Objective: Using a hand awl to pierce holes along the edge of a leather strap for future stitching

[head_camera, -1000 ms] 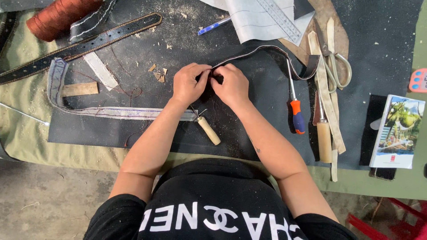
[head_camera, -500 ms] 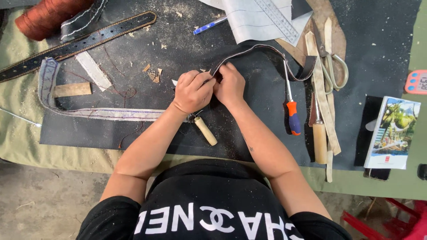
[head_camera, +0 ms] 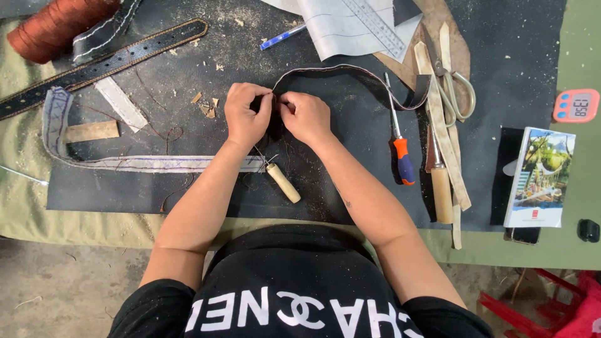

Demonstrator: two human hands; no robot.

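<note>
My left hand (head_camera: pixel 245 116) and my right hand (head_camera: pixel 305 115) meet at the middle of the black mat (head_camera: pixel 501 94), fingertips pinched together on a long dark leather strap (head_camera: pixel 350 70). The strap arches away to the right from my fingers and ends near the scissors. Another part of the strap, pale side up (head_camera: pixel 144 164), runs left under my left forearm and curls up at the far left. A wooden-handled awl (head_camera: pixel 282 181) lies just below my hands. What my fingertips pinch besides the strap is hidden.
A screwdriver with an orange and blue handle (head_camera: pixel 400 150), a wooden-handled tool (head_camera: pixel 439 188), scissors (head_camera: pixel 454 87) and pale strips lie right. A black belt (head_camera: pixel 106 62), rust thread spool (head_camera: pixel 53 25), blue pen (head_camera: pixel 282 36), ruler on paper (head_camera: pixel 369 25), orange timer (head_camera: pixel 576 105) and booklet (head_camera: pixel 539 178) surround.
My hands stay pinched together on the strap, with small finger movements. The view has shifted slightly, so everything sits a little lower in the picture.
</note>
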